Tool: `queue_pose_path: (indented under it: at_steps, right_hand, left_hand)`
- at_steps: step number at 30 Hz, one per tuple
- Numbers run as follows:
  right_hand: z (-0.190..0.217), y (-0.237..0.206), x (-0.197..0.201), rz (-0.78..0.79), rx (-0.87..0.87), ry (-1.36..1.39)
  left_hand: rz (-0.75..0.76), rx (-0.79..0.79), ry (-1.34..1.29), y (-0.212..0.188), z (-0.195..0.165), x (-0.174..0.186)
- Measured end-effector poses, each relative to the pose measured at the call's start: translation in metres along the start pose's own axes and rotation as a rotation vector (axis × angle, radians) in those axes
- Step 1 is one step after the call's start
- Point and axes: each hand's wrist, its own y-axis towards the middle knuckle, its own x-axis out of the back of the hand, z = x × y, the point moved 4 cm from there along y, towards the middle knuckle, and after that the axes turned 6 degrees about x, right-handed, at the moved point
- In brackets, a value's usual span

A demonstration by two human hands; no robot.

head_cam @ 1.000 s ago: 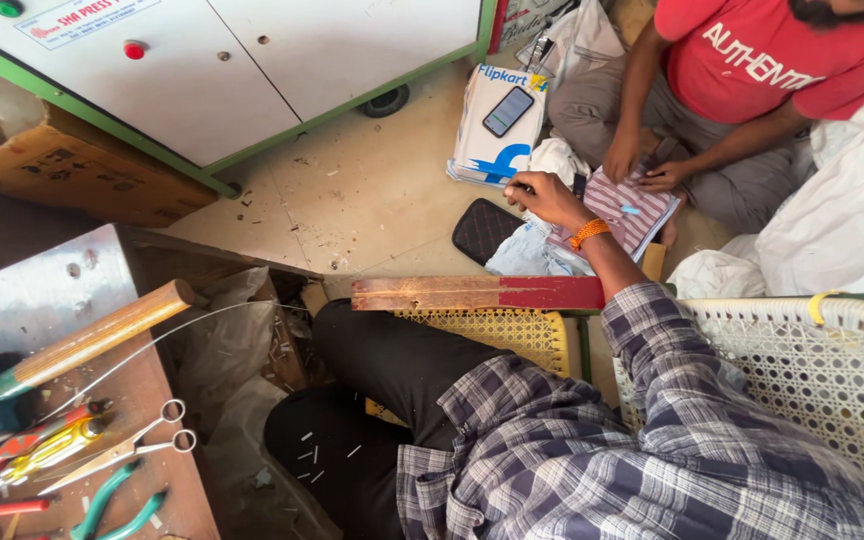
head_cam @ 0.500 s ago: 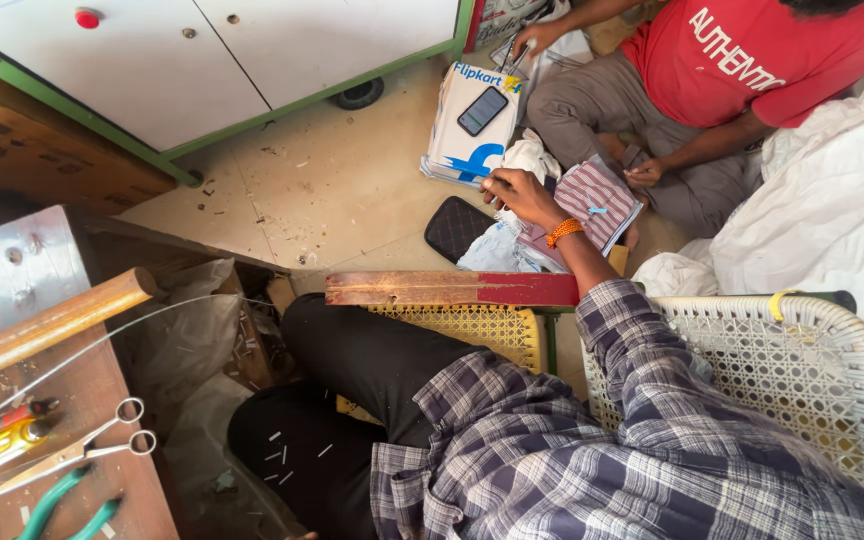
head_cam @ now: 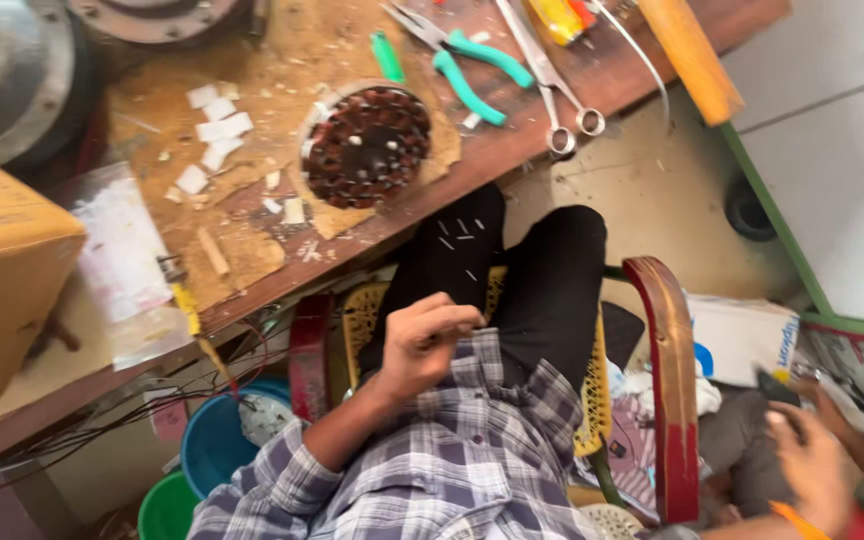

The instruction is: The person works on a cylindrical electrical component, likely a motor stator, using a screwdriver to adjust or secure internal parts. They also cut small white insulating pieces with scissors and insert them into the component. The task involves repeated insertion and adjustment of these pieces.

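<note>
The left hand (head_cam: 430, 340) rests loosely curled and empty on the checked shirt (head_cam: 462, 450), in the lap between the chair's red armrests (head_cam: 667, 380). The right hand (head_cam: 812, 470) is blurred beyond the right armrest; I cannot tell its grip. Past the knees, the round wound stator (head_cam: 367, 145) lies on the desk (head_cam: 472, 165), with green-handled pliers (head_cam: 467, 65) and scissors (head_cam: 552, 85) beyond it.

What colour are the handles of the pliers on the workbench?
Teal green, clear in the head view: the pliers lie beside the scissors.
</note>
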Motion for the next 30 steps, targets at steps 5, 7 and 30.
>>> queue_pose_path:
  at_steps: [5, 7, 30]
  right_hand:
    - [0.094, 0.023, 0.019, -0.195, 0.334, 0.281]
    - [0.152, 0.044, -0.001, -0.123, 0.345, 0.596]
    - [0.319, 0.148, -0.108, 0.09, 0.395, 0.379]
  left_hand:
    - [0.363, 0.255, -0.142, 0.001, 0.025, -0.027]
    - [0.326, 0.188, 0.065, -0.001, 0.025, -0.032]
    - [0.23, 0.347, -0.685, 0.007, 0.054, -0.054]
